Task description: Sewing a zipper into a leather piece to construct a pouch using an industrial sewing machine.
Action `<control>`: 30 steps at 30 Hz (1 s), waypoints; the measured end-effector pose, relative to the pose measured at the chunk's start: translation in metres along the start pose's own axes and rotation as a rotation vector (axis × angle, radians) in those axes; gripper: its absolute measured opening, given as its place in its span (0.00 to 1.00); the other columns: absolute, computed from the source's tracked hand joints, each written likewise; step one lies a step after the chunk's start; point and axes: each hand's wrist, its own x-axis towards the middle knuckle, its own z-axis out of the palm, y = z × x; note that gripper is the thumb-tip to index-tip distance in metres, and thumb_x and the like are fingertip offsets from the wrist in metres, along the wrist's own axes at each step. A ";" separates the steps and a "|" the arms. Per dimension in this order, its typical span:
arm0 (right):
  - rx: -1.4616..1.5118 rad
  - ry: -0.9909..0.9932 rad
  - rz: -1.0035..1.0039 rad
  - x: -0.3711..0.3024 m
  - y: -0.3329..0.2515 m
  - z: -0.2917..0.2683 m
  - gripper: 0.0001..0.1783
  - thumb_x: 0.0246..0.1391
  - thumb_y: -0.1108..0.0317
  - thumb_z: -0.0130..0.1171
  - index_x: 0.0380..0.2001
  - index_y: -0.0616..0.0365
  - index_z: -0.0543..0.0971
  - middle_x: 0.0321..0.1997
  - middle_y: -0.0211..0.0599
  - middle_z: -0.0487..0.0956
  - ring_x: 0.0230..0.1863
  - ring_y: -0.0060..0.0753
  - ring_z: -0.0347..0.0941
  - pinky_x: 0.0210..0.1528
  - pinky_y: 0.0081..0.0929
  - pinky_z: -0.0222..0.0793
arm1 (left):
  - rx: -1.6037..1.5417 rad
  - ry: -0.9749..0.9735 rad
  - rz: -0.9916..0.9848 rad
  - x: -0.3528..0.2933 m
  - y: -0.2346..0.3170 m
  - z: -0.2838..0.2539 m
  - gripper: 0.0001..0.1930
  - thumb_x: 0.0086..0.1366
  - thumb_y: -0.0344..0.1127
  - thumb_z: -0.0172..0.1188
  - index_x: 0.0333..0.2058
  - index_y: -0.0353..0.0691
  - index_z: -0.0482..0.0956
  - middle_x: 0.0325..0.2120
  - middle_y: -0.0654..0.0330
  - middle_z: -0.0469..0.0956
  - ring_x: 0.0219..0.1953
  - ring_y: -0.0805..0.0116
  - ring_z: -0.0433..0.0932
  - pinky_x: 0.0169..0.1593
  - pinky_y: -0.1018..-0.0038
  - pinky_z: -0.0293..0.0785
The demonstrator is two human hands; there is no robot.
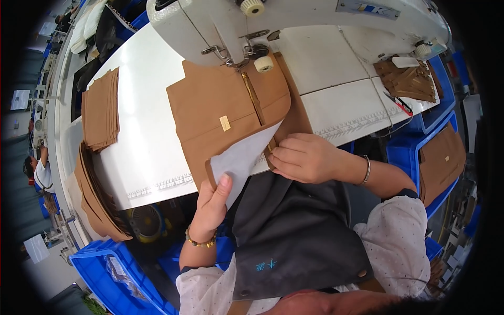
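Observation:
A brown fabric piece (210, 105) lies under the needle area of a white sewing machine (199, 26). A zipper with gold-coloured teeth (250, 93) runs down it from the presser foot towards me, and a small pale label (224, 123) sits on the cloth. My left hand (211, 202) is closed on the near left edge, thumb on top, where the cloth is folded back and its white underside (239, 157) shows. At the zipper's near end my right hand (302, 157) is closed, fingertips pinching the zipper and fabric edge; the exact grip is partly hidden.
Stacked brown fabric pieces (101, 110) lie at the table's left, with more draped (94, 194) over its edge. Red-handled snips (403, 106) and small brown strips (407, 81) are at the right. Blue bins (404, 152) stand right and lower left. A ruler strip (160, 187) lines the front edge.

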 end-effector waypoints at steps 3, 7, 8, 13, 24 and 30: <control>-0.053 0.032 -0.059 -0.004 -0.002 0.004 0.09 0.46 0.70 0.67 0.31 0.61 0.80 0.37 0.34 0.78 0.39 0.35 0.75 0.41 0.33 0.76 | -0.005 -0.007 -0.005 0.002 0.003 0.001 0.27 0.80 0.46 0.50 0.63 0.26 0.71 0.60 0.52 0.75 0.63 0.63 0.71 0.67 0.65 0.63; -0.149 0.085 -0.099 -0.013 -0.007 0.005 0.15 0.40 0.69 0.66 0.34 0.62 0.84 0.39 0.34 0.80 0.40 0.37 0.78 0.43 0.34 0.78 | 0.252 -0.153 0.024 0.009 0.018 0.004 0.24 0.74 0.40 0.57 0.61 0.29 0.74 0.62 0.48 0.75 0.63 0.53 0.73 0.71 0.55 0.60; -0.152 0.100 -0.085 -0.016 -0.008 0.005 0.15 0.40 0.69 0.66 0.34 0.62 0.84 0.39 0.34 0.80 0.40 0.37 0.78 0.43 0.34 0.78 | 0.249 -0.152 0.024 0.010 0.022 0.007 0.24 0.74 0.40 0.57 0.61 0.29 0.74 0.62 0.48 0.75 0.63 0.53 0.73 0.71 0.55 0.60; 0.006 0.155 -0.022 -0.027 -0.007 0.008 0.27 0.30 0.66 0.60 0.41 0.63 0.86 0.46 0.37 0.82 0.50 0.45 0.80 0.49 0.40 0.80 | 1.157 -0.205 0.374 0.007 0.021 0.036 0.33 0.53 0.29 0.66 0.61 0.46 0.79 0.54 0.55 0.76 0.56 0.51 0.75 0.68 0.44 0.63; -0.084 0.070 -0.121 -0.039 -0.004 0.010 0.35 0.22 0.64 0.55 0.43 0.62 0.86 0.49 0.39 0.82 0.52 0.45 0.81 0.50 0.43 0.81 | 1.289 -0.150 0.421 0.004 0.011 0.035 0.28 0.57 0.30 0.63 0.59 0.45 0.81 0.64 0.61 0.73 0.65 0.53 0.69 0.69 0.45 0.61; -0.061 0.103 -0.103 -0.045 -0.006 0.017 0.36 0.23 0.64 0.52 0.43 0.62 0.86 0.49 0.38 0.81 0.55 0.47 0.80 0.52 0.46 0.82 | 1.316 -0.146 0.375 0.003 0.011 0.040 0.28 0.59 0.29 0.62 0.60 0.48 0.81 0.63 0.61 0.75 0.67 0.53 0.69 0.71 0.47 0.58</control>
